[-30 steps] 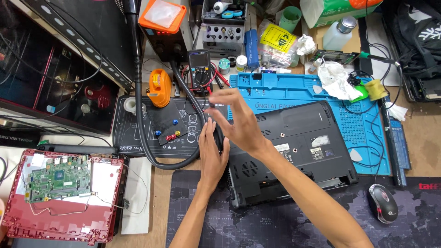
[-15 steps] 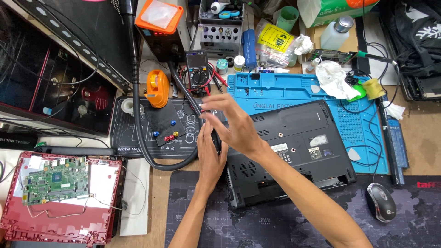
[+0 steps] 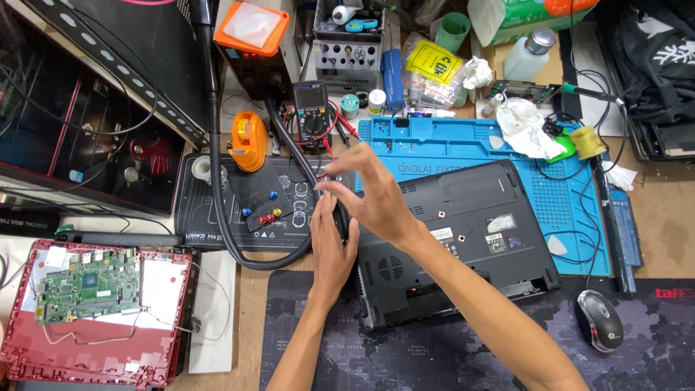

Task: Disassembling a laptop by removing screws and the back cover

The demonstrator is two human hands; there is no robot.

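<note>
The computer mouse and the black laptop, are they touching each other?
Apart. The head view shows bare mat between the computer mouse and the black laptop.

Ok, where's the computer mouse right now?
In the head view the computer mouse sits low on the right on the dark desk mat, just past the lower right corner of the overturned black laptop.

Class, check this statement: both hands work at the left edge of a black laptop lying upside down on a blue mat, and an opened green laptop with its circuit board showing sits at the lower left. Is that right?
One detail is wrong. The opened laptop at the lower left is red, not green, as the head view shows. The rest holds: the left hand and right hand are at the left edge of the black laptop, upside down on the blue mat.
</note>
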